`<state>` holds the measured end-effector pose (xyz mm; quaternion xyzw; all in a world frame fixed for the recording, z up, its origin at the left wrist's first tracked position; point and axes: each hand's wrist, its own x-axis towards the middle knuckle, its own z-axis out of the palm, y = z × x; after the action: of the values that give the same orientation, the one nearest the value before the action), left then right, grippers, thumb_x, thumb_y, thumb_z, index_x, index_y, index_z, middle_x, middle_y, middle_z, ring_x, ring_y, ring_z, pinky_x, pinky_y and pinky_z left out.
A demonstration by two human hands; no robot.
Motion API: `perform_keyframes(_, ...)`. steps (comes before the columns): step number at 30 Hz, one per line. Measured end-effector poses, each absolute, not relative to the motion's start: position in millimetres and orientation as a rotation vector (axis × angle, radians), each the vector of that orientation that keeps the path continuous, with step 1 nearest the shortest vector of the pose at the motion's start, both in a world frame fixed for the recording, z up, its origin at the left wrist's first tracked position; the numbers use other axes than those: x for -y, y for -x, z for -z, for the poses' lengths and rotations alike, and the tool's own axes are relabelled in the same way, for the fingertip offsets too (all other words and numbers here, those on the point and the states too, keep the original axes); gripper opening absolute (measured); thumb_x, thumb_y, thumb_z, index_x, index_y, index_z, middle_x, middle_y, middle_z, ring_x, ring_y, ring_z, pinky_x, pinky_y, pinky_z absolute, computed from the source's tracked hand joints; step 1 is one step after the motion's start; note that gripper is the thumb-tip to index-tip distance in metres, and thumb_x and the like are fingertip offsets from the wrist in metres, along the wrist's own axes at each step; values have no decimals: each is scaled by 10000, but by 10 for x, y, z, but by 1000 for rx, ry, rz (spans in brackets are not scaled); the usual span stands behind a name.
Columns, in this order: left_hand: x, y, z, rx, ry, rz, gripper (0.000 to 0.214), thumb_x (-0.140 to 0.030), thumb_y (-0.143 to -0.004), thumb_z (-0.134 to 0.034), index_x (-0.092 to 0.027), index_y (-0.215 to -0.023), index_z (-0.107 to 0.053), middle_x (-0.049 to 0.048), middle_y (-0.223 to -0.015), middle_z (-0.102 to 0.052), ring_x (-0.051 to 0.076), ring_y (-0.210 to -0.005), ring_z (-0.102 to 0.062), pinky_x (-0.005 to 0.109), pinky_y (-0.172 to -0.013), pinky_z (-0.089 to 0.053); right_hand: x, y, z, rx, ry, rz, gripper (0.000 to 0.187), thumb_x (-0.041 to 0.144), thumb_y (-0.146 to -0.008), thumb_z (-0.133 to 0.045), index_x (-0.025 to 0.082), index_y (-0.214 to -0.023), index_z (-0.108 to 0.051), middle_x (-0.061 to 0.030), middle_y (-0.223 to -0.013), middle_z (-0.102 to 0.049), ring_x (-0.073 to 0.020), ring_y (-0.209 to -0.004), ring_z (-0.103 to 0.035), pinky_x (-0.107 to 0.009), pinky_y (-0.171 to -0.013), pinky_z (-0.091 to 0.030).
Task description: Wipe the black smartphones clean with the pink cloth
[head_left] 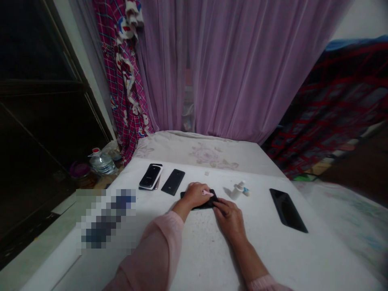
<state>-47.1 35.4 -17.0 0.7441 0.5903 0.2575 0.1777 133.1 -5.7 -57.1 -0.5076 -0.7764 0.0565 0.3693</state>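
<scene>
A black phone [215, 195] lies flat on the white table between my two hands, partly covered by them. My left hand [195, 195] is over the phone, its fingers closed on a small pale pink thing [207, 193], whose kind I cannot make out. At the near right corner of the phone, my right hand [230, 218] grips the edge with thumb and fingers. Beyond that hand stands a small white spray bottle [239, 190], with a small blue-and-white item [246, 192] beside it.
To the left lie a dark phone [173, 182] and a stack of phones [150, 178]. A black tablet [288, 210] rests at the right. A small white piece [207, 173] sits near the back of the white table [194, 258]. Purple curtains [230, 68] hang behind.
</scene>
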Motion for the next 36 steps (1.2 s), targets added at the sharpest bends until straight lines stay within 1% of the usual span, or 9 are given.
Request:
perform_keyframes(2,-331,477,173,-1644,-2117,-735,152,-348,-785,-683,-268,-893,-754,-9,-950,-758,198,-957,-658,312,-949,-428,62,-1330,561,1992,1305,-144,227,277,-841,-579,269,-963,-770,-60,-1070,-726,-228,-961,-651,-388,-888,-507)
perform_keyframes(6,-339,493,196,-1622,-2121,-750,135,-334,-777,-695,-244,-858,-756,6,-970,-756,205,-956,-658,318,-938,-433,70,-1323,542,2000,1303,-140,230,268,-847,-568,263,-958,-770,-62,-1067,-726,-221,-954,-650,-378,-881,-511)
perform_keyframes(10,-398,515,220,-1622,-2117,-761,195,-365,-801,-689,-237,-936,-747,26,-949,-745,208,-934,-652,309,-887,-451,73,-1318,536,2006,1284,-122,225,267,-857,-564,262,-954,-768,-59,-1057,-727,-219,-934,-651,-377,-859,-518)
perform_keyframes(16,-512,496,243,-1625,-2122,-758,190,-400,-841,-648,-242,-904,-732,24,-843,-710,199,-854,-639,281,-796,-463,88,-1309,544,2008,1312,-88,206,241,-846,-588,262,-948,-766,-56,-1051,-723,-225,-930,-646,-373,-845,-513)
perform_keyframes(22,-608,396,217,-1610,-2134,-749,193,-406,-845,-639,-241,-893,-725,27,-834,-695,194,-833,-633,268,-769,-467,105,-1297,538,1976,1397,36,213,199,-844,-585,245,-954,-762,-70,-1054,-721,-239,-913,-642,-379,-807,-501)
perform_keyframes(25,-641,350,209,-1587,-2146,-751,197,-407,-847,-632,-239,-892,-724,25,-837,-695,190,-839,-636,263,-766,-471,119,-1270,509,1989,1369,144,230,174,-850,-569,223,-986,-748,-87,-1085,-710,-250,-943,-630,-385,-791,-488)
perform_keyframes(27,-652,333,214,-1574,-2153,-755,202,-412,-848,-628,-241,-894,-724,23,-838,-697,189,-840,-639,265,-772,-473,129,-1243,492,2038,1275,173,243,167,-857,-559,220,-1013,-737,-91,-1104,-701,-247,-983,-621,-381,-811,-485)
perform_keyframes(30,-654,330,228,-1560,-2164,-765,198,-406,-845,-632,-240,-894,-727,23,-845,-708,188,-840,-645,269,-785,-475,137,-1213,489,2096,1188,135,234,156,-864,-553,222,-989,-739,-85,-1076,-704,-231,-986,-622,-368,-840,-495)
perform_keyframes(36,-614,355,232,-1518,-2186,-782,144,-349,-812,-675,-235,-877,-732,10,-888,-751,182,-850,-667,276,-828,-471,136,-1215,490,2081,1213,90,238,139,-840,-565,241,-953,-748,-76,-1062,-707,-236,-983,-626,-371,-834,-517)
